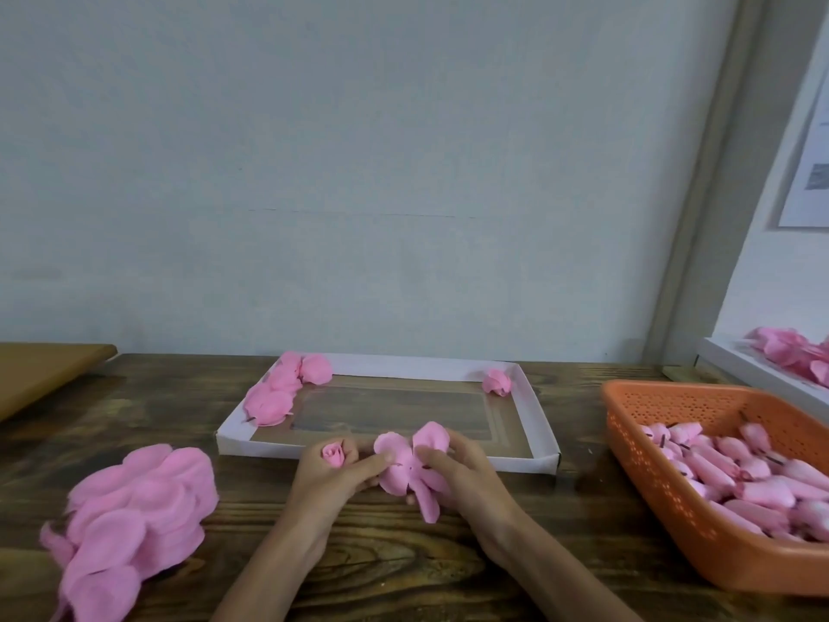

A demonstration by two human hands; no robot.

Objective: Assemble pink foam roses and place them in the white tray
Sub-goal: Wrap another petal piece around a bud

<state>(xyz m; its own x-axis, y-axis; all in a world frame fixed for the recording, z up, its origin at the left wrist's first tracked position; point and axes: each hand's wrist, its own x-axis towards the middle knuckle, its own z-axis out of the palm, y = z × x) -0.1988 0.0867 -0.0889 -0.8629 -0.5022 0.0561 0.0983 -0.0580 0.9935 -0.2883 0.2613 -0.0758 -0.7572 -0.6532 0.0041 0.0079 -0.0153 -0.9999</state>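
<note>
Your left hand point(329, 475) curls its fingers round a small pink rose bud point(333, 455), and its thumb presses on a pink petal piece point(403, 469). Your right hand point(466, 475) pinches the same petal piece from the other side. The piece sits between your two hands, over the wooden table point(403, 572).

The white tray point(536, 410) lies just past your hands, with its low front wall nearest your fingers. A bunch of pink roses point(280, 390) sits in the tray's back corner, past your left hand. One more rose point(497, 382) sits alone in the back corner past your right hand.

A big pile of loose petals point(134, 527) lies to the left of your left hand. An orange basket point(646, 482) full of pink buds point(744, 478) stands well to the right of your right hand. Past the basket, a second tray point(735, 365) holds more pink pieces. A brown board point(40, 374) lies far off to the left. A sheet of paper point(807, 172) hangs on the wall up to the right, and its print is too blurred to read.
</note>
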